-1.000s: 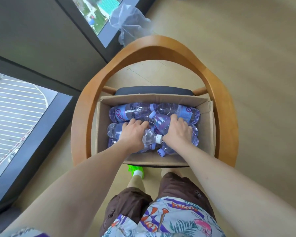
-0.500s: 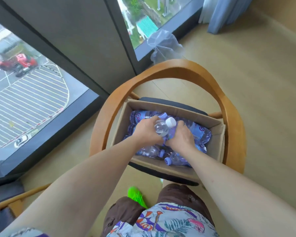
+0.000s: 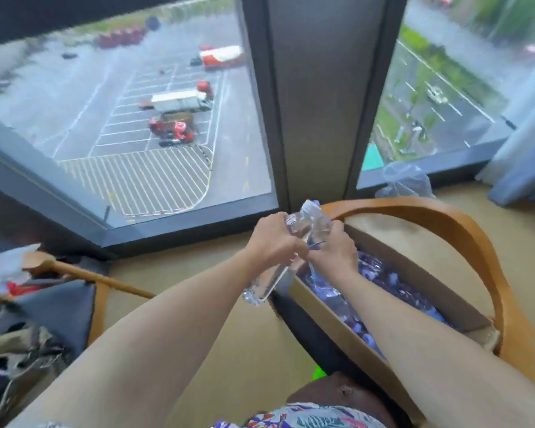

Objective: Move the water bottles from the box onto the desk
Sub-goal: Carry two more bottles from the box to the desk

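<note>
Both hands have lifted out of the box [image 3: 349, 335], left hand [image 3: 275, 242] and right hand [image 3: 334, 251] each clamped on a bottle [image 3: 269, 282]. Many bottles remain inside; no tabletop shows, so most work seems left.

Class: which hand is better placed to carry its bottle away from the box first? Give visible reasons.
Left. The left hand grips a clear bottle already outside the box; the right hand is above the box.

No legible text anywhere.
</note>
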A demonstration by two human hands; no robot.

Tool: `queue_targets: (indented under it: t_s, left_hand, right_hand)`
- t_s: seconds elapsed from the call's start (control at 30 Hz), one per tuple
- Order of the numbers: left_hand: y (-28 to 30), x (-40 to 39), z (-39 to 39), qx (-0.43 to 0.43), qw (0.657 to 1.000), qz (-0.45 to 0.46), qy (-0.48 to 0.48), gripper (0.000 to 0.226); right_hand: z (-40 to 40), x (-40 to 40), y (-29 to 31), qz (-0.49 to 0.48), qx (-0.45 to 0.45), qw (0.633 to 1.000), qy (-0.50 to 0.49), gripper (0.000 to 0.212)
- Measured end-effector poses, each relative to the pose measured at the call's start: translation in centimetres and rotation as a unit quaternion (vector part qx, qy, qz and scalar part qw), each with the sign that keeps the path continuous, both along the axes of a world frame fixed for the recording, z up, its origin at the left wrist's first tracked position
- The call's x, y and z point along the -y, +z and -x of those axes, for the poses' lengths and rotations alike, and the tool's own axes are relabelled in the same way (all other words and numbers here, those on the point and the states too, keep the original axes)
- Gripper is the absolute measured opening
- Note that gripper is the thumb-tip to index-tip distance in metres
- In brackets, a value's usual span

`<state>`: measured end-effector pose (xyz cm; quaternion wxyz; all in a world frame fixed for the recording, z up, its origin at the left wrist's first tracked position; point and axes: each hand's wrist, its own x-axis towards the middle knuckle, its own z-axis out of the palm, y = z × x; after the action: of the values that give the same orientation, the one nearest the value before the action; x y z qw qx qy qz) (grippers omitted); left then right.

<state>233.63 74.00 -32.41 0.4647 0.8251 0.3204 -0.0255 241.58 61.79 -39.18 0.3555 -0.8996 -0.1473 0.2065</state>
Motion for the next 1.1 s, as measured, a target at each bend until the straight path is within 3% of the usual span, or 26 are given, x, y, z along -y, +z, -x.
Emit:
queue_targets:
  t_s: [0.1, 0.17, 0.3, 0.47, 0.6, 0.83, 1.1]
  left_hand:
    - [2.8, -3.1, 6.1, 0.035, 0.997, 0.009, 0.073, 0.024]
    - [4.4, -5.1, 10.9, 0.065, 0.986, 0.023, 0.15, 0.035]
    - [6.9, -7.9, 20.9, 0.125, 0.951, 0.012, 0.284, 0.05]
    - [8.8, -9.6, 33.6, 0.162, 0.904, -0.015, 0.396, 0.034]
    - [9.4, -9.3, 43.8, 0.165, 0.862, -0.054, 0.476, 0.035]
    - [10.3, -6.8, 59.4, 0.148, 0.759, -0.102, 0.625, 0.037]
    - [10.3, -3.5, 75.4, 0.114, 0.617, -0.138, 0.766, 0.051]
  right_hand:
    - [4.1, -4.0, 2.9, -0.006, 0.024, 0.998, 0.064, 0.079]
    - [7.6, -6.3, 4.6, -0.049, 0.026, 0.994, 0.091, 0.079]
    - [15.2, -10.5, 7.3, -0.108, 0.059, 0.978, 0.169, 0.066]
    - [25.4, -15.3, 10.1, -0.169, 0.064, 0.95, 0.255, 0.066]
    - [34.3, -17.9, 11.0, -0.198, 0.07, 0.919, 0.333, 0.065]
    - [49.0, -20.5, 11.7, -0.22, 0.03, 0.863, 0.453, 0.061]
    - [66.9, -23.4, 13.1, -0.222, -0.002, 0.762, 0.608, 0.062]
